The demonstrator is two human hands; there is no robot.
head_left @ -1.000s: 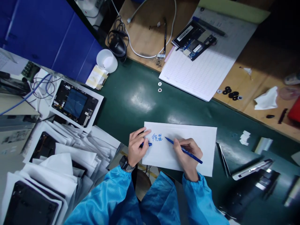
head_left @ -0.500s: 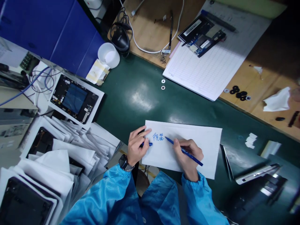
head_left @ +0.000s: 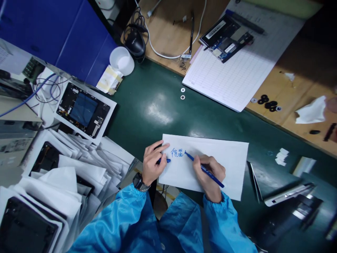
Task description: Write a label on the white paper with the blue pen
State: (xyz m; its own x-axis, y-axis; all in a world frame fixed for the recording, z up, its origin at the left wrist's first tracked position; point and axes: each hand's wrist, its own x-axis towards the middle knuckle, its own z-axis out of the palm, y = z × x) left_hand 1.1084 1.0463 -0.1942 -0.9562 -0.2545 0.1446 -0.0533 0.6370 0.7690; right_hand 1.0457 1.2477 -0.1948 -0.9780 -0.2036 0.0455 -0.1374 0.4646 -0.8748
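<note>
- Blue handwriting (head_left: 177,153), mid-frame, reads "待装".
- White paper (head_left: 231,161), lower centre, lies flat, slightly askew.
- Right hand (head_left: 211,174) firmly grips blue pen (head_left: 214,179); left hand (head_left: 153,165) pinches blue cap (head_left: 168,160).

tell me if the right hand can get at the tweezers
Probably yes: the tweezers lie close beside the paper with nothing over them, though the right hand holds a pen.
</note>
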